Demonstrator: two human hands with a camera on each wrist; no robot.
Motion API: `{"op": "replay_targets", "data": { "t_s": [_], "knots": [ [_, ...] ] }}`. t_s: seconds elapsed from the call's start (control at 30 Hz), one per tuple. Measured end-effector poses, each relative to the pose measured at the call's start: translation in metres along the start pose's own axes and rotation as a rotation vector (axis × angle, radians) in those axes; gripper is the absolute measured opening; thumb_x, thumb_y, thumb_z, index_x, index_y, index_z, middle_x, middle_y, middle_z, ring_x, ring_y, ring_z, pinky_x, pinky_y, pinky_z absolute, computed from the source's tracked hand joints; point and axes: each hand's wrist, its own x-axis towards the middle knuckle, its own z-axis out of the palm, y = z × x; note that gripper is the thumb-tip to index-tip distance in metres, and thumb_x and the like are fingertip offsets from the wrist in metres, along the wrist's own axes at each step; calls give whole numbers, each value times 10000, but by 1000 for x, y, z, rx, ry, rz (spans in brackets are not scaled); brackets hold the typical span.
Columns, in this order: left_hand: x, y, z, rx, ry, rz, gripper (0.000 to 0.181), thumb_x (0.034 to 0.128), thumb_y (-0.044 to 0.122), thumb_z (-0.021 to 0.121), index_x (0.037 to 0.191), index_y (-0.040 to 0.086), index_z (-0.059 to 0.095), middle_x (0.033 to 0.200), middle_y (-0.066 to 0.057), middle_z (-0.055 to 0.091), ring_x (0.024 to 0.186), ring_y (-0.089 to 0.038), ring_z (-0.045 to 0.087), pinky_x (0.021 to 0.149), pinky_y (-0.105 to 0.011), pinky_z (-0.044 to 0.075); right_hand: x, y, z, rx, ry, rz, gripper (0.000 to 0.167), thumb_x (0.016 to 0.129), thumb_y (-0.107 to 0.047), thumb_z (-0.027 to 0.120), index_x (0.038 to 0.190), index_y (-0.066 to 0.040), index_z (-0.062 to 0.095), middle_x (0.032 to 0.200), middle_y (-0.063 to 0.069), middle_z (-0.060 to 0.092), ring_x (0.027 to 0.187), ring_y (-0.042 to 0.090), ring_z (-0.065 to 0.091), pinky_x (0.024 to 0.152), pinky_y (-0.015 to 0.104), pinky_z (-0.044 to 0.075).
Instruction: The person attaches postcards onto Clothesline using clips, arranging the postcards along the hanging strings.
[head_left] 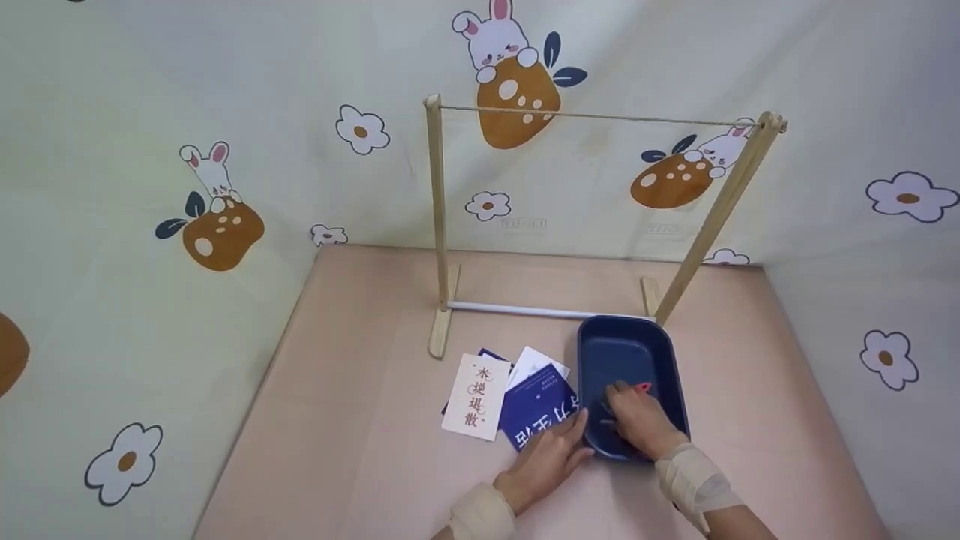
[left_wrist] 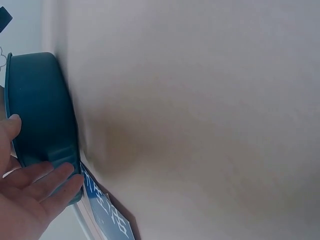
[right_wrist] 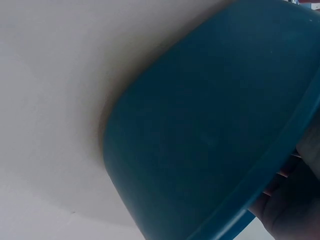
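The dark blue basin (head_left: pixel 671 360) stands on the pink surface, its outer wall (left_wrist: pixel 37 100) filling much of the left side of the left wrist view. My left hand (head_left: pixel 547 457) touches its near left corner with fingers extended, the thumb near the rim (left_wrist: pixel 30 190). Down inside the basin is my right hand (head_left: pixel 641 424), fingers pointing toward the bottom, beside a small red item (head_left: pixel 642 387). Whether the fingertips pinch anything is hidden. In the right wrist view the basin wall (right_wrist: pixel 200 115) covers most of that hand (right_wrist: pixel 295 200).
Left of the basin lie overlapping cards, a pale one with red characters (head_left: pixel 475 397) and a blue one with white characters (head_left: pixel 536 405). Behind stands a wooden frame (head_left: pixel 439 202) with a string (head_left: pixel 600 115) across its top and a white bar (head_left: pixel 517 308) low down.
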Motion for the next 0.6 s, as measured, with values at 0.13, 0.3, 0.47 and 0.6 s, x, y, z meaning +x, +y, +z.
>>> {"op": "replay_targets", "data": {
  "t_s": [0.13, 0.3, 0.47, 0.6],
  "knots": [
    [0, 1, 0, 2, -14, -10, 570, 1021, 337, 556, 1470, -2, 462, 1443, -153, 574, 1289, -222, 606, 1031, -261, 524, 1, -1, -1, 2, -16, 3, 279, 709, 89, 802, 914, 42, 618, 855, 160, 590, 696, 315, 648, 605, 484, 579],
    [0, 0, -1, 10, -4, 1, 571, 1017, 333, 565, 1465, -7, 466, 1427, -159, 587, 1263, -232, 626, 1015, -258, 533, 0, -1, 1, -11, 3, -7, 264, 705, 33, 841, 878, 44, 642, 852, 157, 592, 680, 322, 647, 605, 490, 576],
    [0, 0, -1, 11, 11, 12, 571, 1011, 328, 577, 1458, -11, 474, 1413, -164, 598, 1244, -230, 639, 1003, -261, 541, -2, -1, 2, -29, 9, -40, 166, 729, 28, 821, 832, 43, 691, 831, 157, 593, 683, 325, 640, 604, 503, 567],
    [0, 0, -1, -3, 2, 5, 577, 1014, 331, 569, 1466, -10, 461, 1425, -169, 585, 1258, -235, 629, 1017, -267, 533, -3, -1, 1, -37, 17, -50, 130, 738, 9, 821, 790, 25, 704, 813, 141, 586, 679, 320, 645, 597, 502, 567]
  ]
}}
